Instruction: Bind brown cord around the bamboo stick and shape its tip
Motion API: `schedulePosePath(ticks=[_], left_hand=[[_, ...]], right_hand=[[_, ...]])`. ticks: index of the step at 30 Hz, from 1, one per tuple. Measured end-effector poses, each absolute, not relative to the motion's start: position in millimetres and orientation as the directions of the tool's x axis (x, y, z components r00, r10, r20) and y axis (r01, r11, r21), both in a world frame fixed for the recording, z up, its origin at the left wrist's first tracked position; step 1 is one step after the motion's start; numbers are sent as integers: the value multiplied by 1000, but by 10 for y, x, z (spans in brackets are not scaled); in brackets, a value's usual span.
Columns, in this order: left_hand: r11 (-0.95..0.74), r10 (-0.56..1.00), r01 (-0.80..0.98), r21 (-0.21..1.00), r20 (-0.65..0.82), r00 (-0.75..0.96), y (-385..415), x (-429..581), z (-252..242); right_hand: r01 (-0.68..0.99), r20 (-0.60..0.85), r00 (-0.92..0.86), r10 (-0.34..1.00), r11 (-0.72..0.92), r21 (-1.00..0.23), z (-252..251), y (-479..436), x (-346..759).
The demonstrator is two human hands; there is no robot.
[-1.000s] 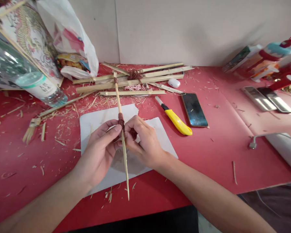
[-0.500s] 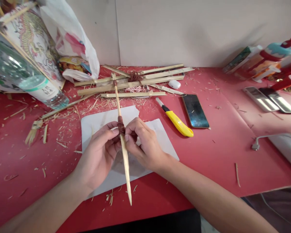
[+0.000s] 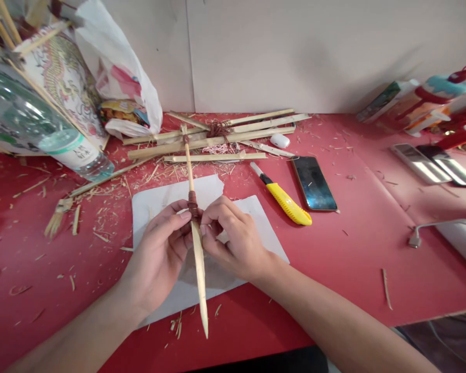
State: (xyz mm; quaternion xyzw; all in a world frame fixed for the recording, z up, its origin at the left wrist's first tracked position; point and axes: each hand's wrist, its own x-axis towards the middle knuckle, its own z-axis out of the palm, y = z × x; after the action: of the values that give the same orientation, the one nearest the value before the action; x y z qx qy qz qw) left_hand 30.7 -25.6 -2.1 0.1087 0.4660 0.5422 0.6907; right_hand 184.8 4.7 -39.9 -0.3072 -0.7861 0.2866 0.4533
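Note:
A long thin bamboo stick (image 3: 199, 274) runs from near me toward the far bamboo pile. Dark brown thread (image 3: 193, 202) is wound round its middle. My left hand (image 3: 161, 254) pinches the stick just below the winding from the left. From the right, my right hand (image 3: 233, 238) pinches the same spot with curled fingers. Both hands hover over a white paper sheet (image 3: 159, 194) on the red table (image 3: 353, 248).
Split bamboo strips (image 3: 217, 137) tied with brown thread lie at the back, shavings scattered round. A yellow utility knife (image 3: 285, 202) and a phone (image 3: 314, 183) lie to the right. A plastic bottle (image 3: 34, 124) and bag (image 3: 116, 72) stand at left, metal trays (image 3: 431, 163) far right.
The stick has turned slightly in my fingers and its near tip points lower. The view has tilted down a little. Both hands keep their pinch at the winding.

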Motion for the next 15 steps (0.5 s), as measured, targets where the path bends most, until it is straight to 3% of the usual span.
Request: schedulePosePath(ticks=[15], left_hand=[[373, 858, -648, 664, -513, -32, -249, 316, -33]], right_hand=[[199, 630, -276, 726, 685, -701, -382, 28, 1874]])
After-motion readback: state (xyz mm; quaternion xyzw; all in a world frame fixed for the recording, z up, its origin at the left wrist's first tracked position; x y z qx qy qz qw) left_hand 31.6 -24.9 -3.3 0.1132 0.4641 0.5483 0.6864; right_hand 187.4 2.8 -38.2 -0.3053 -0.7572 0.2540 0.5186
